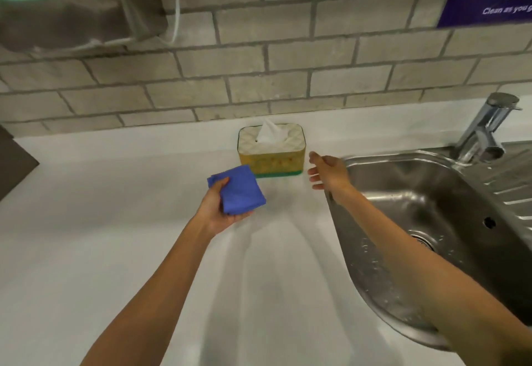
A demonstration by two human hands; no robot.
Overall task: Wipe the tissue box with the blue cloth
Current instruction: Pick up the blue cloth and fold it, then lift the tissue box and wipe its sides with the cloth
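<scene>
- Approaching is the step you are in: your left hand (221,207) is clamped on the folded blue cloth (237,190), thumb on top and fingers beneath, and no wiping contact shows yet.
- Your right hand (326,173) is empty, fingers spread apart, hovering just beside the right end of the tissue box (270,151) without touching it.
- You find the tissue box upright near the back edge of the desk (115,221), close to the tiled wall (201,78), with a white tissue (269,132) sticking up from its top slot.
- The cloth sits just in front of the box's left front corner, near it but apart.
- Next, you probably need the right hand to steady the box by its right end, since a light box may slide under the cloth's push.
- Then bring the cloth onto a face of the box; skirt the raised tissue on the top so you don't drag it out.
- Room on the left is generous: the desk lies bare from the box out toward its left edge.
- Room on the right is tighter: the sink (431,198) rim starts just right of the box, with the tap (483,127) behind it, so avoid pushing the box that way.
- Behind the box only a narrow strip of desk separates it from the wall, so the rear face will be awkward unless you turn the box.
</scene>
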